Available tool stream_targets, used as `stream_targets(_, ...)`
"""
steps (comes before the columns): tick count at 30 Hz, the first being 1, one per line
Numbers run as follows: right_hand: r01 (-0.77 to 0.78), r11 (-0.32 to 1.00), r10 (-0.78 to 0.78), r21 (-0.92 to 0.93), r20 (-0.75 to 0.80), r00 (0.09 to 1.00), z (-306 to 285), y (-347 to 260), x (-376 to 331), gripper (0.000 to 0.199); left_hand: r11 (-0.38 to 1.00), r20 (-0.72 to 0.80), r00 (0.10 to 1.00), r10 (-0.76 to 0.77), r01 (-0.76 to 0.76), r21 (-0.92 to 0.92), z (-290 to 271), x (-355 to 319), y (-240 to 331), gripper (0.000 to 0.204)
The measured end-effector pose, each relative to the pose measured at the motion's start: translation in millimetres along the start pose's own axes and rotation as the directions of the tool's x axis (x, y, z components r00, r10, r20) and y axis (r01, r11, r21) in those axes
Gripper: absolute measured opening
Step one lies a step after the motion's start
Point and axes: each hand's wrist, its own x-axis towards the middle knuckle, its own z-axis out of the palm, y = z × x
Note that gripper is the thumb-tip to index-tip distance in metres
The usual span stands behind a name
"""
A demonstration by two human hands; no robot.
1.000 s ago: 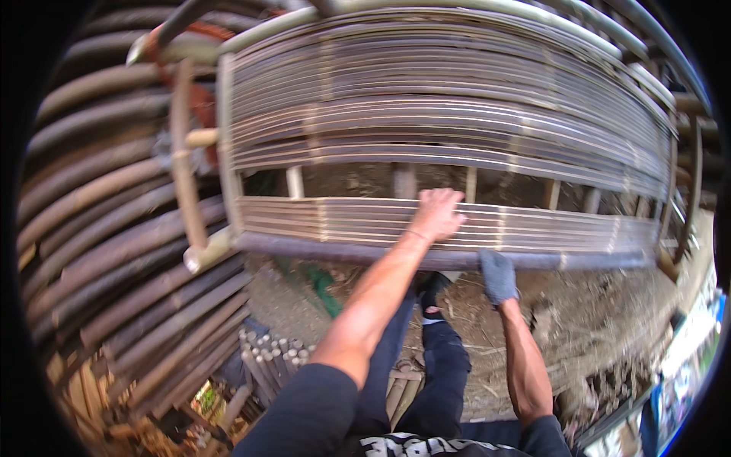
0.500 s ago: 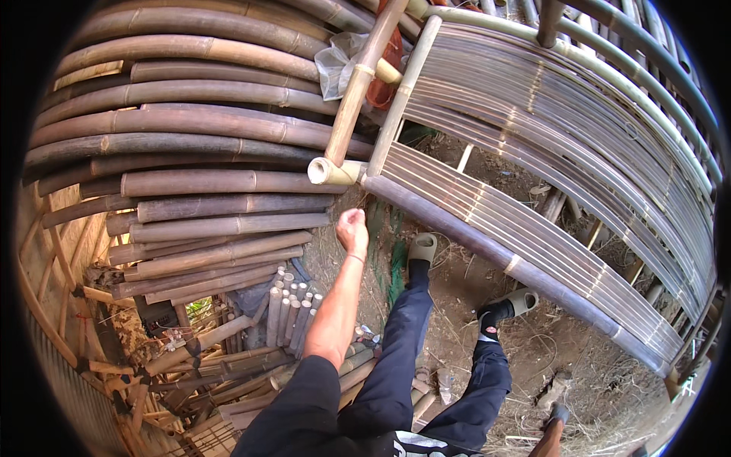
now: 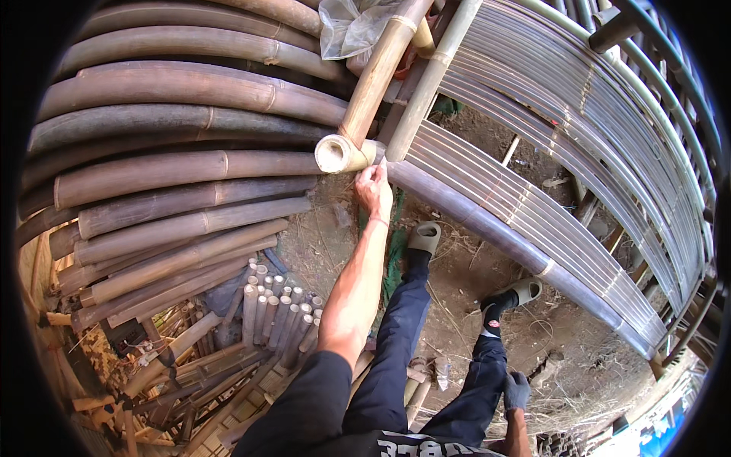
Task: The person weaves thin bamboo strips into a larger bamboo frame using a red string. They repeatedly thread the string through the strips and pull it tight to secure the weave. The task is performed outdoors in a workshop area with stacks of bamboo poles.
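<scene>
Bare left hand (image 3: pixel 375 190) is meeting the near-left corner of the slatted bamboo frame (image 3: pixel 601 137), just beside a pole's open end (image 3: pixel 333 154); fingers are bunching narrowly, any held item indiscernible. Gloved right hand (image 3: pixel 517 392) is hanging beside the right trouser leg (image 3: pixel 480 388), finger state unclear; frame is standing ahead, rightward.

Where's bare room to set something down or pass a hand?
Set down: straw-littered dirt between the shoes. Hand: gap between lower slat band and upper slats, crosspieces spanning it. Crowded: leftward, stacked poles and upright bamboo pieces; left hand at frame corner.
</scene>
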Motion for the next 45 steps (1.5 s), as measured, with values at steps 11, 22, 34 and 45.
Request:
stream_targets(11,-0.790,0.427,-0.566,0.440,0.811,0.146,108,-382,-99,0.089,0.790,0.750,0.616,-0.241,0.573,-0.217,-260,-293,91,0.033)
stream_targets(22,-0.324,0.224,-0.072,0.919,0.347,0.935,-5,-356,-103,0.017,0.001,0.602,-0.023,-0.798,0.999,0.040,-515,-358,-104,0.037)
stream_targets(34,0.490,0.842,-0.465,0.228,-0.156,0.871,-43,-276,-167,0.012,0.857,0.985,0.172,0.009,0.506,-0.097,-208,-318,157,0.049)
stream_targets(45,-0.038,0.799,-0.262,0.600,0.403,0.877,-46,-218,-182,0.028,0.852,0.885,0.316,-0.342,0.501,0.151,-167,-358,174,0.030)
